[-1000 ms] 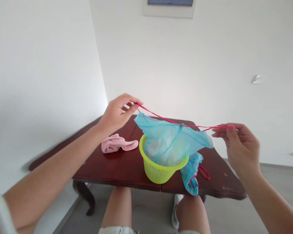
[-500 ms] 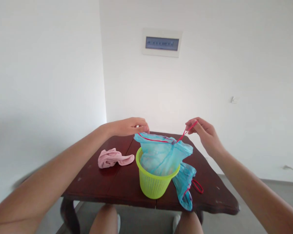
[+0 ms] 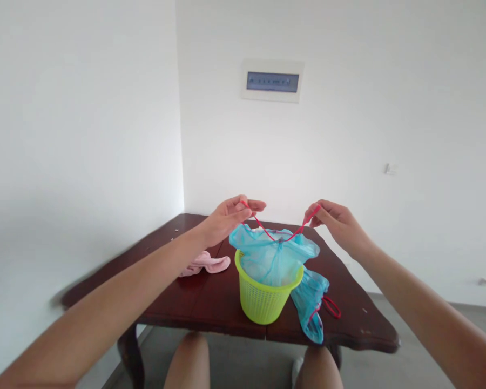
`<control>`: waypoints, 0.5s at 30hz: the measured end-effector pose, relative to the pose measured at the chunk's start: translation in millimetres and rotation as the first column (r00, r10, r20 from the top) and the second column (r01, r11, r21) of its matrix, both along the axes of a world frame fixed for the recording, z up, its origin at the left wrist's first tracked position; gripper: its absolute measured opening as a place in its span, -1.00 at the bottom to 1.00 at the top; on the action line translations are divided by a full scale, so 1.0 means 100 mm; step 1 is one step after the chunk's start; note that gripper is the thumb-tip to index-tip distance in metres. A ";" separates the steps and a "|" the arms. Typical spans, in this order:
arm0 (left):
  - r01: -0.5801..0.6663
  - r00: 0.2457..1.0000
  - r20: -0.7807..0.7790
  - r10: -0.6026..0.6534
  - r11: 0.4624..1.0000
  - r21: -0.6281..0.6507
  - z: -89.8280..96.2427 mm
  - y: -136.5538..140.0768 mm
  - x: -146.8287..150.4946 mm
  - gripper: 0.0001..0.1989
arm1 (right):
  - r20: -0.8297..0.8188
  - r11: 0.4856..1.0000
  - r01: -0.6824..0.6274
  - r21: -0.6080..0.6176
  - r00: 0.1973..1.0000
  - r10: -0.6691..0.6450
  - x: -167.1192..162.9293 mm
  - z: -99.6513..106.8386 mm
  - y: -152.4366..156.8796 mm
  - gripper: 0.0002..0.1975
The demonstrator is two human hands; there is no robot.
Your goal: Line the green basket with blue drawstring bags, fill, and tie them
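Observation:
A translucent blue drawstring garbage bag (image 3: pixel 273 258) sits in a yellow-green perforated plastic basket (image 3: pixel 263 300), its gathered mouth above the rim. Pale contents show dimly through the film and cannot be made out. My left hand (image 3: pixel 237 213) pinches one side of the red drawstring (image 3: pixel 294 234), above the bag's left edge. On the right, my right hand (image 3: pixel 332 219) pinches the other side. The string runs in a V between both hands down to the bag's mouth.
A second blue bag (image 3: pixel 310 305) with a red drawstring lies right of the basket, reaching the front edge of the dark wooden table (image 3: pixel 214 302). A crumpled pink cloth (image 3: pixel 210 263) lies left, partly behind my left forearm. White walls stand behind and to the left.
My left hand has moved right from the bag's edge and taken hold of the red drawstring. The bag's mouth is drawn in more. The camera view has shifted slightly.

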State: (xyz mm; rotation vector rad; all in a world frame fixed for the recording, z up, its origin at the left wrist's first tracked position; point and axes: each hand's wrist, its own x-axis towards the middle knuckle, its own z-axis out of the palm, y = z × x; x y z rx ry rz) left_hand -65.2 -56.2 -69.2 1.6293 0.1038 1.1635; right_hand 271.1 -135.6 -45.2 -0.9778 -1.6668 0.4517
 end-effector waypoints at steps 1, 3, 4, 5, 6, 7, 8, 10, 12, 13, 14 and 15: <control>0.074 0.994 0.089 -0.070 0.996 -0.049 0.00 -0.03 0.13 -0.48 | -0.005 1.000 -0.023 -0.010 1.000 0.023 -0.06 0.02 0.02 -0.24; 0.203 0.961 0.214 -0.177 0.973 -0.107 0.05 -0.08 0.35 -0.54 | -0.017 0.997 -0.073 -0.026 0.997 0.072 -0.17 0.04 0.04 -0.24; 0.239 0.947 0.247 -0.204 0.964 -0.119 0.09 -0.10 0.43 -0.56 | -0.022 0.995 -0.095 -0.032 0.995 0.095 -0.21 0.06 0.05 -0.24; 0.256 0.942 0.255 -0.219 0.959 -0.123 0.12 -0.12 0.49 -0.55 | -0.026 0.992 -0.118 -0.038 0.993 0.117 -0.24 0.07 0.05 -0.25; 0.255 0.946 0.238 -0.222 0.959 -0.122 0.15 -0.14 0.53 -0.49 | -0.030 0.989 -0.142 -0.041 0.990 0.141 -0.25 0.08 0.05 -0.26; 0.246 0.956 0.195 -0.221 0.962 -0.115 0.18 -0.14 0.55 -0.43 | -0.037 0.986 -0.165 -0.039 0.986 0.164 -0.26 0.10 0.04 -0.28; 0.226 0.969 0.124 -0.213 0.969 -0.103 0.19 -0.15 0.57 -0.37 | -0.042 0.982 -0.186 -0.031 0.982 0.184 -0.26 0.12 0.03 -0.29; 0.159 0.983 -0.080 -0.163 0.986 -0.054 0.18 -0.16 0.61 -0.30 | -0.039 0.976 -0.216 0.000 0.976 0.216 -0.27 0.17 -0.01 -0.33; 0.080 0.958 -0.278 -0.071 0.997 0.020 0.16 -0.17 0.65 -0.24 | -0.008 0.968 -0.250 0.024 0.968 0.251 -0.30 0.23 -0.04 -0.38; 0.050 0.937 -0.348 -0.026 0.997 0.060 0.16 -0.19 0.67 -0.24 | 0.021 0.960 -0.279 0.016 0.960 0.279 -0.32 0.26 -0.05 -0.40; 0.041 0.920 -0.392 0.002 0.994 0.099 0.15 -0.20 0.70 -0.26 | 0.055 0.950 -0.314 -0.010 0.948 0.314 -0.34 0.28 -0.06 -0.42; 0.056 0.909 -0.417 0.005 0.989 0.134 0.15 -0.21 0.73 -0.31 | 0.083 0.938 -0.343 -0.049 0.934 0.346 -0.37 0.31 -0.07 -0.44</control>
